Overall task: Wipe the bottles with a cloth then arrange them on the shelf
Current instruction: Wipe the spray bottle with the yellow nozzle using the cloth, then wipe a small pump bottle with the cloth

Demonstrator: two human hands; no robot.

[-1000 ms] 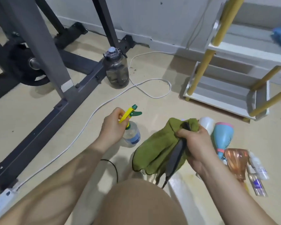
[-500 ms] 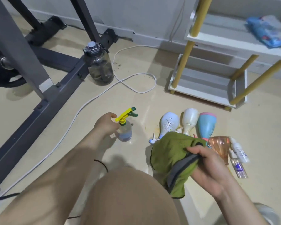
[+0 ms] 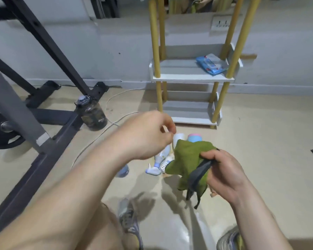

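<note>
Head view, from the left: a dark gym frame [image 3: 49, 134] and a water jug [image 3: 91, 114] stand on the floor [image 3: 269, 159], well apart from the work. The left hand [image 3: 146, 136] hovers above the floor with its fingers loosely curled, holding nothing that I can see. The base of a small bottle [image 3: 123, 171] peeks out beside its forearm. Just right of that hand, a cluster of bottles [image 3: 160, 157] lies on the floor, partly hidden by the green cloth [image 3: 188, 159]. The right hand [image 3: 224, 174] grips the bunched cloth, a grey edge trailing down. Behind stands the shelf [image 3: 192, 77], its middle tier bearing a blue packet [image 3: 210, 64] at the right end. The step in hand looks like picking a bottle to wipe. It would go best if the left hand takes one bottle by the neck and lifts it clear of its neighbours, while the right hand wraps the cloth flat round the body rather than using it balled up.
</note>
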